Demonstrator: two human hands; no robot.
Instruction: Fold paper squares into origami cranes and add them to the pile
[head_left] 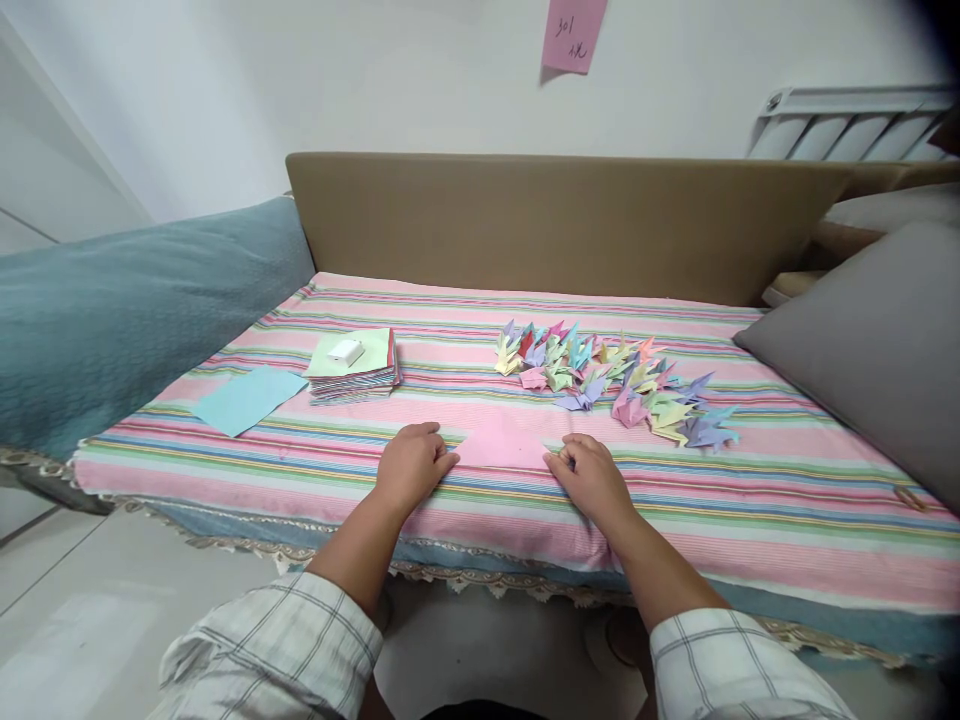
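Along the sofa seat under my head camera lies a pink striped cloth (750,500), with a brown backrest (555,220) behind it and a grey cushion (885,340) at the right end. Right of centre I see a loose cluster of folded paper cranes (619,370) in many colours. On the left lies a pale blue sheet (251,400), and just beside it sits a stack of coloured paper (356,380). Between both hands, flat on the cloth, I have the pink paper (501,445); its far edge blends into the stripes for me. My left hand (411,465) has its grip closed on the left corner, my right hand (598,482) pinches the right one. Atop the stack rests a small white box (346,352)
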